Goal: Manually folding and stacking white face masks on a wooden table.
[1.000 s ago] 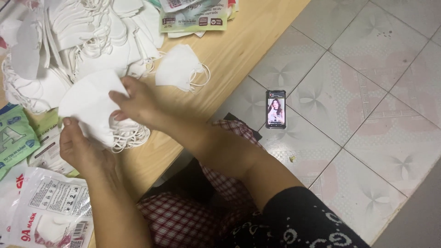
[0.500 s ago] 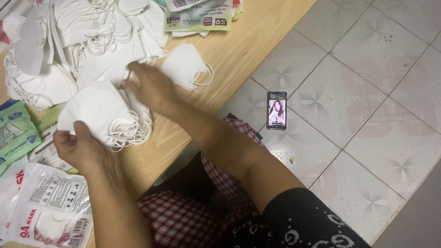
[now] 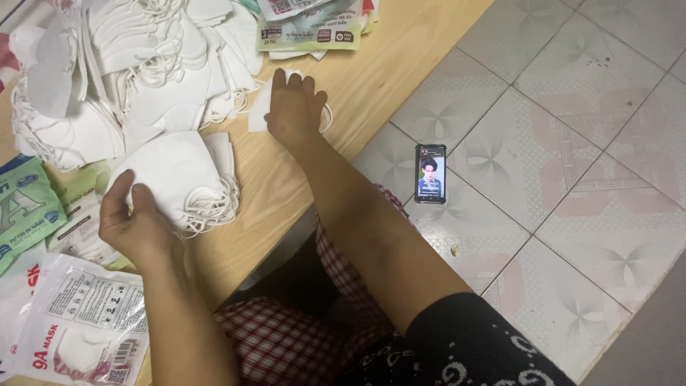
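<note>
Left hand: we see our left hand (image 3: 136, 225) at the near left of the wooden tabletop (image 3: 371, 78), fingers closed on the near edge of a stack of folded white masks (image 3: 179, 175).
Stack of masks: it lies flat on the tabletop, just beyond the left hand, its elastic loops spilling out on the right side toward the table edge.
Right hand: our right hand (image 3: 294, 107) reaches further out, palm down, fingers together and pressed flat on a single white mask (image 3: 259, 114); we cannot tell whether it grips the mask or only rests on it.
Single mask: it lies on the tabletop under the right hand, apart from the stack, with only its left part and a bit of ear loop showing past the fingers.
Loose pile: a large heap of white masks (image 3: 121, 64) covers the far left of the tabletop, just beyond the stack and left of the right hand.
Packets: a green packet (image 3: 25, 207) lies left of the left hand, a clear printed bag with a mask inside (image 3: 86, 322) lies near it at the lower left, and a printed card packet (image 3: 311, 28) lies at the far edge beyond the right hand.
Floor: a phone (image 3: 431, 174) with a lit screen lies on the tiled floor (image 3: 572, 143), right of the tabletop and well apart from both hands.
Lap: we see checked red trousers (image 3: 286, 343) below the table edge.
</note>
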